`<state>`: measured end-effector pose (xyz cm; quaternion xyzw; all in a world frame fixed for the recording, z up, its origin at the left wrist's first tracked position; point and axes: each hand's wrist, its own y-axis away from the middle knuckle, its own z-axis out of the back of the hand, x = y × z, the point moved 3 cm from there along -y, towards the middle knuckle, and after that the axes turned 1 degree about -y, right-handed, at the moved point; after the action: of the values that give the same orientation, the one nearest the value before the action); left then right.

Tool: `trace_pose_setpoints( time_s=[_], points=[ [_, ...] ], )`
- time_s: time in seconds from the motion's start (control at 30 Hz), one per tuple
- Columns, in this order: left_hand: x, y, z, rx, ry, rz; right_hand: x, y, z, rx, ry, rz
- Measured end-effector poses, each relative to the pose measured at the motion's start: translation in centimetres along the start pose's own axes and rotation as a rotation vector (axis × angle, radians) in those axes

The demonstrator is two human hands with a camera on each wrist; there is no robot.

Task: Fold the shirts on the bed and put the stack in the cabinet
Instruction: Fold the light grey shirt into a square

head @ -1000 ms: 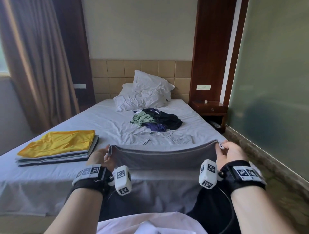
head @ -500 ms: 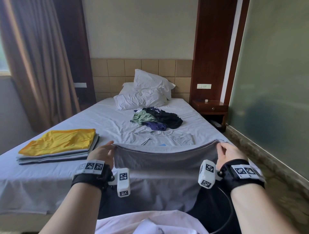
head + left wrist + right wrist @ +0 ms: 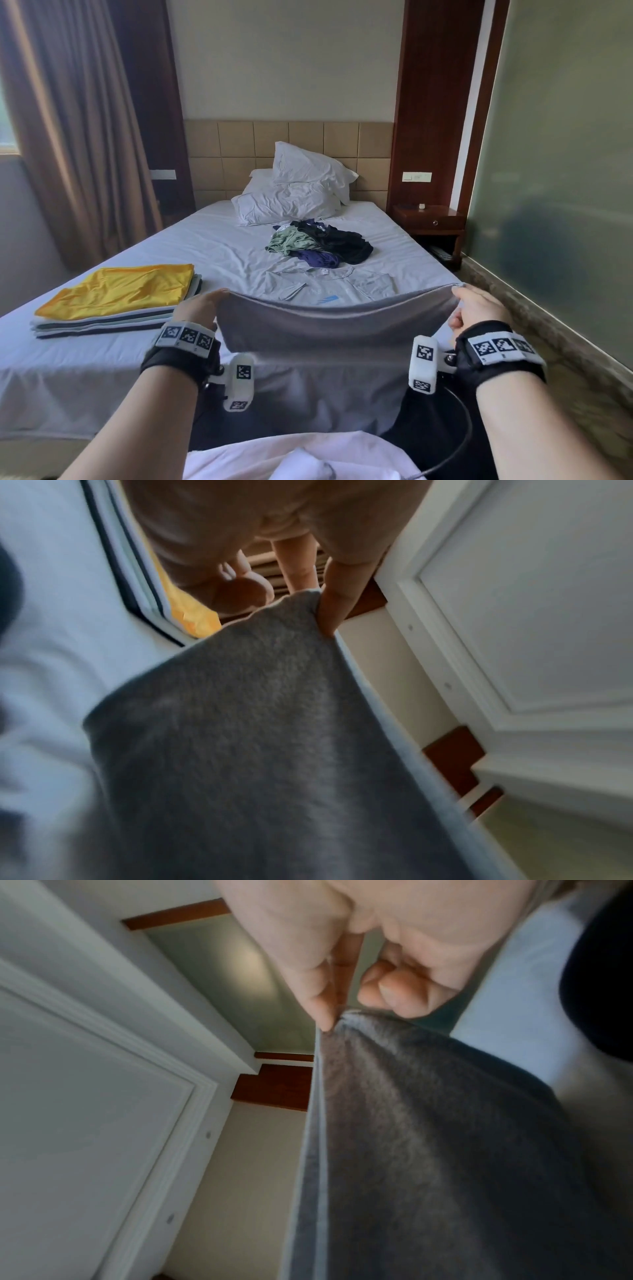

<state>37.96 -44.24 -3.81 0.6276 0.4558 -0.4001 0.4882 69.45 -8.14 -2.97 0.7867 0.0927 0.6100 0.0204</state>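
Observation:
A grey shirt lies spread on the bed with its collar end flat and its near hem lifted. My left hand pinches the hem's left corner, and my right hand pinches the right corner. The left wrist view shows my thumb pressed on the grey shirt. In the right wrist view my thumb and fingers clamp the edge of the grey shirt. A stack of folded shirts topped by a yellow one sits on the bed at the left. A pile of unfolded shirts lies further up the bed.
White pillows lean against the headboard. A wooden nightstand stands right of the bed, beside a frosted glass wall. Brown curtains hang at the left. The bed sheet drapes over the near edge.
Both hands have carried the lifted hem slightly forward over the shirt, away from me. The folded stack and the pile have not moved.

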Motion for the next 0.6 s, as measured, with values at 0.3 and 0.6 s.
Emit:
trace_pose_setpoints(
  time_s=[0.3, 0.6],
  points=[
    [-2.8, -2.4, -1.4, 0.078, -0.183, -0.163, 2.0, -0.9, -2.5, 0.155, 0.006, 0.071],
    [-4.3, -8.1, -4.4, 0.337, 0.054, 0.066, 2.5, -4.6, -6.9, 0.297, 0.019, -0.127]
  ],
)
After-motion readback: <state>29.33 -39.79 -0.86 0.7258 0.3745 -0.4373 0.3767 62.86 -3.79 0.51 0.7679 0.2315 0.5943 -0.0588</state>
